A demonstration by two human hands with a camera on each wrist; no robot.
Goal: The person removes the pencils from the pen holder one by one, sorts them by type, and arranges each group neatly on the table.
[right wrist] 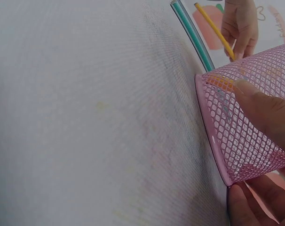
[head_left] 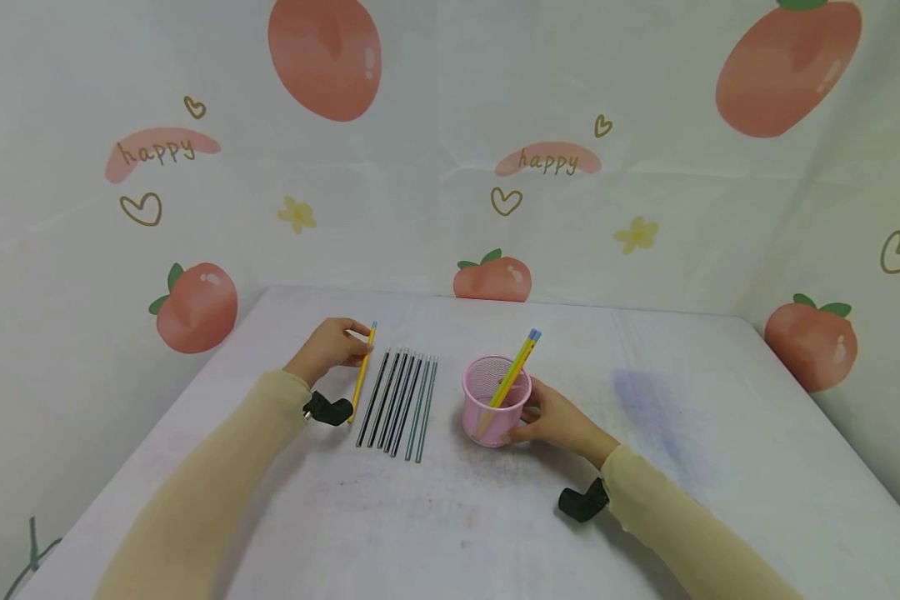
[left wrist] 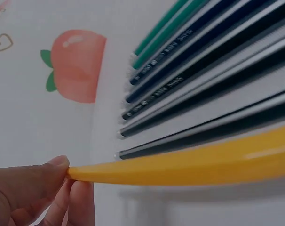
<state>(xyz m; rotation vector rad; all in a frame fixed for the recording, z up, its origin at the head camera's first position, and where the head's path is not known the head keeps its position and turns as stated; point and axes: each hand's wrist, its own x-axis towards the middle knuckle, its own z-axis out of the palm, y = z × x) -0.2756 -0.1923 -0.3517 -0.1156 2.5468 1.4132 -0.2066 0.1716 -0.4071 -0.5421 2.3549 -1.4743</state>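
Note:
My left hand [head_left: 335,343] pinches a yellow pencil [head_left: 360,382] near its blue-tipped upper end, between thumb and fingers. The pencil slants just left of a row of pencils, black, dark blue and green, lying side by side. In the left wrist view the yellow pencil [left wrist: 194,162] crosses in front of the dark pencils [left wrist: 180,113]. My right hand [head_left: 558,421] grips the right side of a pink mesh pen cup [head_left: 471,417], which stands upright. Yellow and green-yellow pencils [head_left: 515,369] with blue ends lean to the right inside it.
The white tabletop [head_left: 420,533] carries a bluish stain [head_left: 652,417] on the right. A white cloth printed with peaches [head_left: 326,58] hangs behind and along the sides. Black wrist cameras [head_left: 585,502] sit on both forearms.

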